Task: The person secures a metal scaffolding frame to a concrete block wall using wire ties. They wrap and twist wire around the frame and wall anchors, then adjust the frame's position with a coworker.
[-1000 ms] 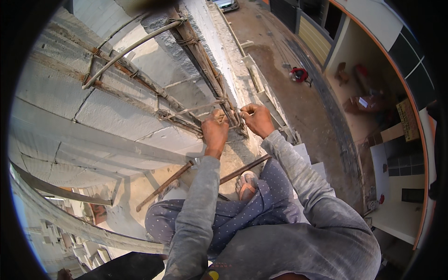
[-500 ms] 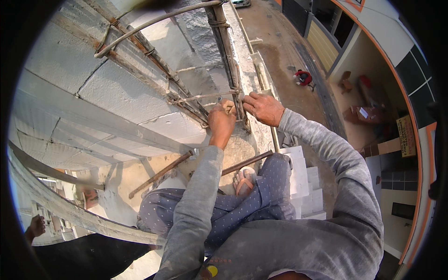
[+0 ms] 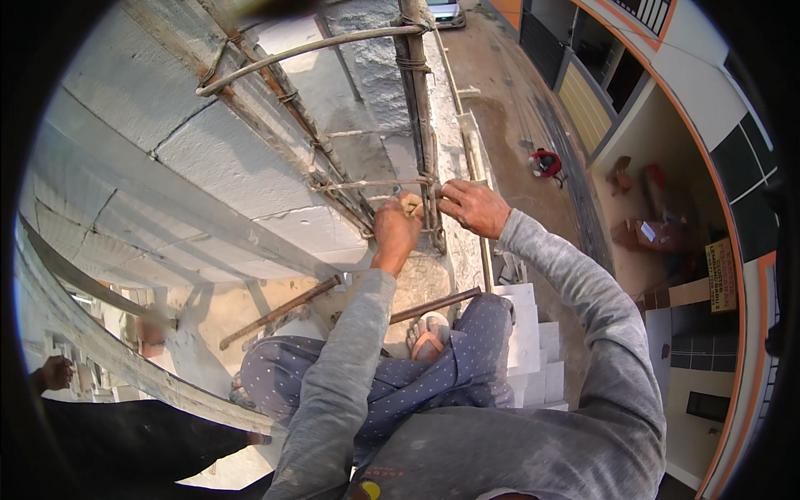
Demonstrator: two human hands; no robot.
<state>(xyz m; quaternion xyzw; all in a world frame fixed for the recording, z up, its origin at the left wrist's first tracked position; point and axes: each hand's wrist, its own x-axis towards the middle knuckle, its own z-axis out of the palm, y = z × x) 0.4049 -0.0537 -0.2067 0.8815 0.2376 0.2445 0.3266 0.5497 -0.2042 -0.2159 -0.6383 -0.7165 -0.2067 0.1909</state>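
A rusty rebar cage rises in front of me, with upright steel bars [image 3: 414,92] and bent stirrups [image 3: 333,42] tied across them. My left hand [image 3: 397,231] is at the near upright bars, under a lower stirrup [image 3: 375,183], its fingers pinched together. On the other side of the same bars, my right hand [image 3: 477,208] has its fingers curled closed and its fingertips against or close beside the steel. What either hand pinches is too small or hidden to make out.
A pale block wall [image 3: 242,167] stands left of the cage. Below lie two rusty pipes [image 3: 283,312] [image 3: 437,304] near my sandalled foot [image 3: 429,337]. White blocks [image 3: 525,333] are stacked at right, above a street with a seated person [image 3: 546,162]. Another person's hand [image 3: 57,372] shows far left.
The view has shifted a little, so the cage sits slightly lower and to the right. Both hands stay at the same bars, with only slight finger movement.
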